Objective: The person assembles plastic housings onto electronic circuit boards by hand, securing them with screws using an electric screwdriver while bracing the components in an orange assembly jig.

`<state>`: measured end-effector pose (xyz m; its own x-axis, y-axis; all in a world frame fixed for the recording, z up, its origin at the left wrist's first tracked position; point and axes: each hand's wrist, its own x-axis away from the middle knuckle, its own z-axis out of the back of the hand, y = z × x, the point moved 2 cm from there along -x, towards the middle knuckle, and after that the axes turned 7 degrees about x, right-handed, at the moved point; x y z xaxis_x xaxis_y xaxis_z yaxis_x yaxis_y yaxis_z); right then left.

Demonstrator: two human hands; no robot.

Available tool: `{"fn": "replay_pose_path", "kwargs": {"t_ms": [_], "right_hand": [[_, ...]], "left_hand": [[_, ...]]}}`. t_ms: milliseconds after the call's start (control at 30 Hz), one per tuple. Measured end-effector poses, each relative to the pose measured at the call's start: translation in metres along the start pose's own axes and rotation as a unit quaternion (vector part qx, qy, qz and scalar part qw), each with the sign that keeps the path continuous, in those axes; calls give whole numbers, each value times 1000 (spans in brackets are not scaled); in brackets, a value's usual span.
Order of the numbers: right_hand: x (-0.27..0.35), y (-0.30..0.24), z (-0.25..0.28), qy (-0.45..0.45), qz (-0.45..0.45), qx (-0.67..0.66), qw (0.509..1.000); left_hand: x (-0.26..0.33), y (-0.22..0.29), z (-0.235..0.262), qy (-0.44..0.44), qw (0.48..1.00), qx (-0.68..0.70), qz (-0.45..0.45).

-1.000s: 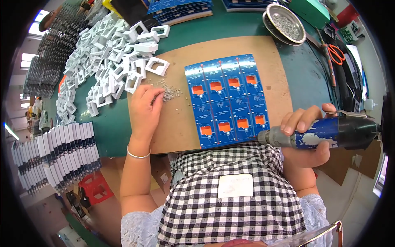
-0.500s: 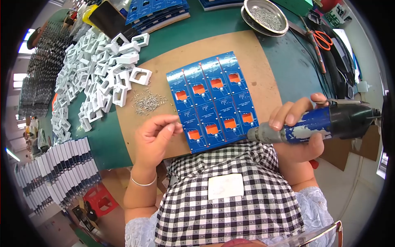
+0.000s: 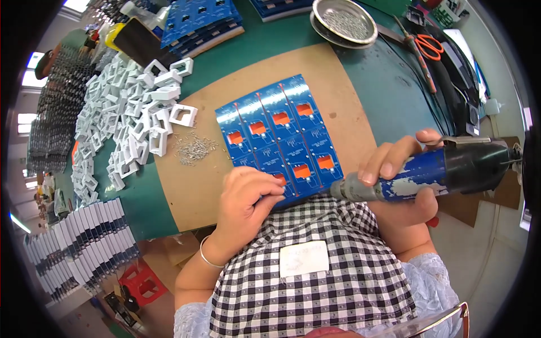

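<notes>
Gripping the blue-and-black power tool, my right hand has its fingers clamped around the barrel, thumb below, above my checked apron; the tool's grey nose points left, at the near right corner of the blue panel, though I cannot tell whether they touch. My left hand, a bracelet at its wrist, lies over the panel's near left corner, thumb and fingers drawn together; I cannot tell whether anything sits between them. The panel, set with orange patches in two rows, rests slantwise on a brown board, which lies on the green table. Left of the panel is a loose heap of small metal screws, and just beyond it a large pile of white frames. Farther off stand a metal bowl of small metal pieces, orange loop handles to its right, and a stack of blue panels.
</notes>
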<state>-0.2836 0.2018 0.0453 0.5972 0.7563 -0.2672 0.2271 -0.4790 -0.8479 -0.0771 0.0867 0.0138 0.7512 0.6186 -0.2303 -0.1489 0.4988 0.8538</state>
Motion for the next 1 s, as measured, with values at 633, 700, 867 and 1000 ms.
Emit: {"fn": "replay_pose_path", "kwargs": {"t_ms": [633,700,867,1000], "right_hand": [[4,-3,-12,-52,-28,42,997],[3,-4,-14,-52,-25,48,997],[0,-4,-18,-69,-22,58,996],[1,-3,-23,-52,-36,58,996]], "left_hand": [[-3,-3,-25,-59,989,-133,6],[-3,-3,-24,-57,990,-131,7],[-3,-4,-24,-53,991,-127,7],[-5,-4,-27,-25,992,-126,-1]]}}
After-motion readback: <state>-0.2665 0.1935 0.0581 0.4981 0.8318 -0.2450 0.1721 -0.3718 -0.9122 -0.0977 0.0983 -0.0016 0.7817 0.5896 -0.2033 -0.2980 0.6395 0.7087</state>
